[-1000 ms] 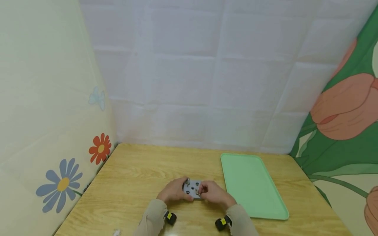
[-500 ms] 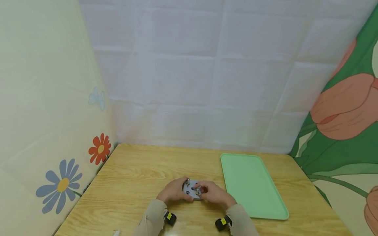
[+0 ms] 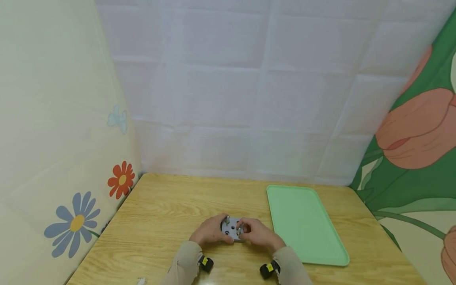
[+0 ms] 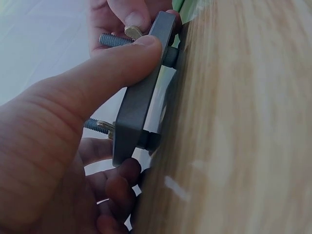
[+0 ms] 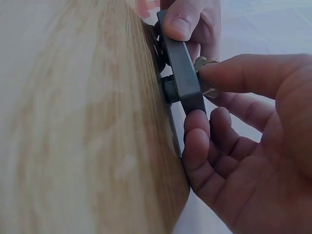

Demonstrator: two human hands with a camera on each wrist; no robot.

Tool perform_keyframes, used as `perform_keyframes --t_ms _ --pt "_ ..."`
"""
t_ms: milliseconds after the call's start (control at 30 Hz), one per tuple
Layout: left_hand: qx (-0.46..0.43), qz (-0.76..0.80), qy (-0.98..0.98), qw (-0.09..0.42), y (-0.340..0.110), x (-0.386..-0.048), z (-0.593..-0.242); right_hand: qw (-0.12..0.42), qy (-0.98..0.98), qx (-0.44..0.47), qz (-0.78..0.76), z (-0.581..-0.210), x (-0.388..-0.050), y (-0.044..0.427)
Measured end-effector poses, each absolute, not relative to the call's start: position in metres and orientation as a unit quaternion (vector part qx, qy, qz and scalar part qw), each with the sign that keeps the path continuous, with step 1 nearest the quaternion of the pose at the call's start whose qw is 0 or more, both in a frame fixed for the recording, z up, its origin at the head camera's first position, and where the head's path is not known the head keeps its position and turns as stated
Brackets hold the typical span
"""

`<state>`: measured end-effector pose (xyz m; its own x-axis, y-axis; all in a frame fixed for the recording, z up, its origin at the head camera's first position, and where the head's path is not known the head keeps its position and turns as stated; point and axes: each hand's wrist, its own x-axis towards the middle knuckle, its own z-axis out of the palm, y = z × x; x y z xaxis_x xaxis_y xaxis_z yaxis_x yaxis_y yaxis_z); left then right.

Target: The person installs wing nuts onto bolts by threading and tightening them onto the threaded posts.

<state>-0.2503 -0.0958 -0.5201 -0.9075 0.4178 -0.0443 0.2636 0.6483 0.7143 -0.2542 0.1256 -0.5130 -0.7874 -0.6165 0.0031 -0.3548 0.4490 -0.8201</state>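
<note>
My left hand [image 3: 210, 230] grips a grey metal plate [image 4: 141, 102] by its left side, thumb along the near edge. Holes show in the plate's top face, and two threaded bolts stand up through it. Their dark heads, such as this bolt head [image 4: 170, 57], are underneath, close to the tabletop. On the right-hand bolt [image 4: 114, 40] sits a brass-coloured wing nut [image 4: 132, 32], which my right hand [image 3: 259, 233] pinches with thumb and fingers. Another wing nut [image 4: 108, 127] is on the left-hand bolt [image 4: 91, 125], low against the plate. My right fingers partly hide the pinched nut.
A light green tray [image 3: 306, 225] lies on the wooden table [image 3: 171, 209] to the right of my hands. Near the front left edge is a small whitish scrap [image 3: 141, 281]. Patterned cloths hang at both sides, with a white sheet [image 3: 213, 99] behind.
My right fingers have shifted round the wing nut; the index finger reached over the plate half a second ago and is now drawn back slightly. The left hand and plate have stayed put.
</note>
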Motion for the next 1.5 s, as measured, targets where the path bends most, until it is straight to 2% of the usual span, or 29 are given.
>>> perform_keyframes --t_ms 467,1100,1500 --pt "0.182 0.369 0.906 0.099 -0.095 -0.249 -0.521 0.124 0.857 -0.276 -0.418 -0.515 -0.252 0.123" --pt "0.184 0.359 0.909 0.102 -0.095 -0.242 -0.519 0.133 0.855 -0.269 -0.424 -0.517 -0.247 0.124" --pt "0.180 0.357 0.910 0.112 -0.096 -0.239 -0.513 0.130 0.866 -0.261 -0.407 -0.506 -0.247 0.131"
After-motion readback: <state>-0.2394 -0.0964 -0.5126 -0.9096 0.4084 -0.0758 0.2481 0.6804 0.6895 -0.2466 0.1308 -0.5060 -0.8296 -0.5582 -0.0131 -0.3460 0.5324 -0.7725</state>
